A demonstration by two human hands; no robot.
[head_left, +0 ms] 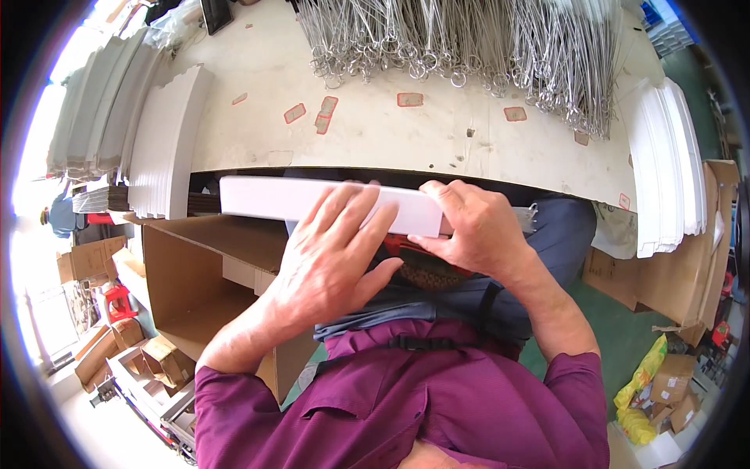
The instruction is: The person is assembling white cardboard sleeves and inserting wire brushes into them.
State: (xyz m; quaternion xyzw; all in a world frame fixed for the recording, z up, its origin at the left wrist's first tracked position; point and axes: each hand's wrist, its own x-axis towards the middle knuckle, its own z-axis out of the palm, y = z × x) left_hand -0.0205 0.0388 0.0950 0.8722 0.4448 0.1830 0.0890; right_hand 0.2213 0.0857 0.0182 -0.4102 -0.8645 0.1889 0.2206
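A long, narrow white cardboard box (273, 198) lies crosswise in front of my body, just off the table's near edge. My right hand (476, 227) closes on its right end, thumb below and fingers above. My left hand (332, 254) rests over the box's middle with its fingers stretched out and apart, the thumb free of it; the fingertips are a little blurred. Past my right hand, a bit of clear wrapping with a metal tip (530, 215) shows over my thigh. What the box holds is hidden.
Thin metal skewers with ring ends (461, 39) lie heaped along the far side of the table (258, 141). Flat white boxes are stacked at the left (160, 148) and right (664, 168). An open brown carton (183, 273) stands at my left, another carton (656, 273) at the right.
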